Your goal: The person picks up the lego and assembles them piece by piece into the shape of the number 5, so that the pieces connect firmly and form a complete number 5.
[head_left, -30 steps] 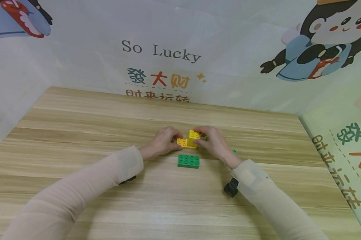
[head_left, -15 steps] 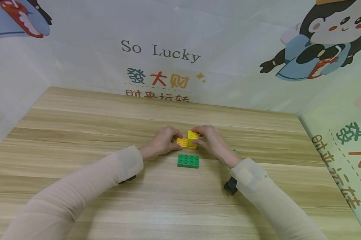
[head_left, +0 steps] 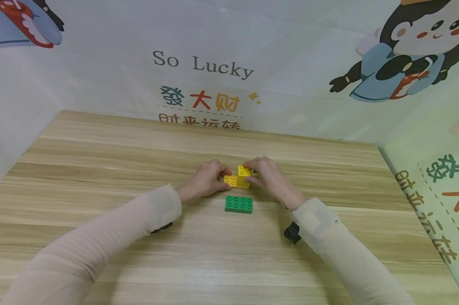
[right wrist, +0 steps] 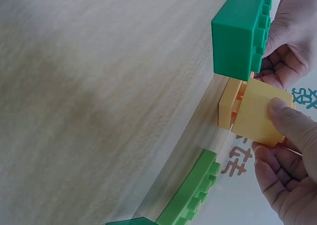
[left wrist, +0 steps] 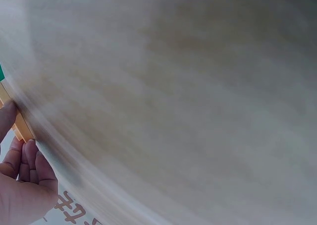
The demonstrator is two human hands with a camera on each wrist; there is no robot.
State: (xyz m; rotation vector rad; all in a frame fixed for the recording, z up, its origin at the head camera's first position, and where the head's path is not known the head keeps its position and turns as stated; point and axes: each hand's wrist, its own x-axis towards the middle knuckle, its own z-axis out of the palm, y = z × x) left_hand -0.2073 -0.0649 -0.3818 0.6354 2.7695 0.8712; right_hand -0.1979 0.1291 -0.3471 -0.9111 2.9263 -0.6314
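My left hand (head_left: pixel 204 181) pinches the left end of a low yellow-orange toy building brick (head_left: pixel 230 181) between thumb and fingers. On that brick's right end stands a taller yellow building brick (head_left: pixel 244 178), pinched by my right hand (head_left: pixel 270 181) from the right side. In the right wrist view the taller brick leans slightly over the low orange brick (right wrist: pixel 229 105), and a narrow gap shows between them at one edge. My right thumb (right wrist: pixel 292 118) lies flat on its side. A green eight-stud brick (head_left: pixel 239 204) lies in front of both hands.
Beyond the right hand, a light green brick (right wrist: pixel 190 190) and the corner of a dark green brick (right wrist: pixel 131 221) lie on the wooden table (head_left: pixel 229 258). Printed white cloth walls (head_left: pixel 111 84) enclose the back and sides.
Both hands keep their grip on the yellow bricks and hardly move. The right hand and wrist shift slightly left, covering green pieces that showed behind them earlier.
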